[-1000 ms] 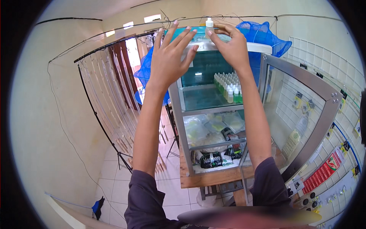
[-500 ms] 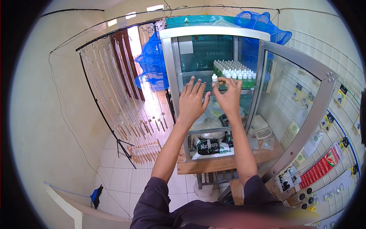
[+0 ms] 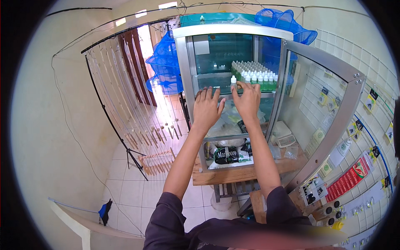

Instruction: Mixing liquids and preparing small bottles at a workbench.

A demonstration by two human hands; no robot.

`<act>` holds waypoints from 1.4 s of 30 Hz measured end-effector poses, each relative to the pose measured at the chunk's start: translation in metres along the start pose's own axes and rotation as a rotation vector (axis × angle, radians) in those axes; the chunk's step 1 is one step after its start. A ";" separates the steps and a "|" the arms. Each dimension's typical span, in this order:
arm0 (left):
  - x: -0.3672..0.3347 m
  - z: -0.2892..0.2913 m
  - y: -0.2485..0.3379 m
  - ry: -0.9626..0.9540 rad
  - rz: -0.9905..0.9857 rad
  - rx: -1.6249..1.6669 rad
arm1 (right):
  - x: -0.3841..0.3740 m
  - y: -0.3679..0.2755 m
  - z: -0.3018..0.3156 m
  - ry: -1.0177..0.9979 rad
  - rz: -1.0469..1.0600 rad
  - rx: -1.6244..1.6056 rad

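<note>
Your right hand (image 3: 246,100) pinches a small dropper bottle (image 3: 233,83) w/ thumb & fingers at the cabinet shelf (image 3: 208,77) edge, left hand (image 3: 207,109) flat & spread beside it—probably light, rigid, smooth plastic, so grip mid-body, not the cap.

Person's own body from the head view: two bare forearms ending in the left hand (image 3: 207,108) and right hand (image 3: 247,101), no rings or watch visible, with dark grey-purple short sleeves covering the upper arms down to about the elbows.
</note>
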State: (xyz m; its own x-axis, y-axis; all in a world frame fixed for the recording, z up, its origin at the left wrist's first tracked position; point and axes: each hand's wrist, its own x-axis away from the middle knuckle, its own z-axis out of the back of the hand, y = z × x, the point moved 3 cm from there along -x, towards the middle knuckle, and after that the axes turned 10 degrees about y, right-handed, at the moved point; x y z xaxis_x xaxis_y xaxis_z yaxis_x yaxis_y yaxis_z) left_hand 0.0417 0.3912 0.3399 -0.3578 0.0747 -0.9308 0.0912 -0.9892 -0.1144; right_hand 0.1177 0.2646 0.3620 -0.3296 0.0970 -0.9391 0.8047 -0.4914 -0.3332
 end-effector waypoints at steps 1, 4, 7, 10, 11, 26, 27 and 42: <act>0.000 0.000 -0.001 -0.004 0.000 0.002 | 0.000 -0.002 0.001 -0.002 0.001 0.025; 0.000 -0.001 -0.001 -0.006 0.002 0.012 | 0.005 -0.007 0.011 0.136 0.085 -0.150; 0.003 0.002 -0.005 0.019 -0.006 0.002 | 0.020 -0.014 0.018 -0.001 0.228 -0.210; 0.002 0.001 -0.002 0.027 -0.011 0.012 | 0.027 -0.012 0.017 -0.067 0.261 -0.158; 0.002 0.001 -0.001 0.030 -0.013 0.016 | 0.027 -0.011 0.016 -0.068 0.261 -0.155; 0.003 -0.002 0.000 0.046 0.035 -0.026 | 0.006 0.003 -0.025 -0.354 0.266 -0.019; 0.002 -0.002 0.000 0.062 0.056 -0.046 | 0.003 0.003 -0.028 -0.425 0.244 0.005; 0.003 -0.002 0.002 0.106 0.102 -0.027 | -0.028 0.022 -0.095 -1.036 0.091 0.138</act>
State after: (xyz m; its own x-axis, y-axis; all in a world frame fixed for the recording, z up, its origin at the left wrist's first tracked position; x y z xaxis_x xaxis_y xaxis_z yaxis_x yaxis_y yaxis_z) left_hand 0.0430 0.3901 0.3364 -0.2456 -0.0118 -0.9693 0.1476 -0.9887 -0.0253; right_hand 0.1916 0.3338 0.3729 -0.5847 -0.7018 -0.4069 0.8058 -0.5603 -0.1916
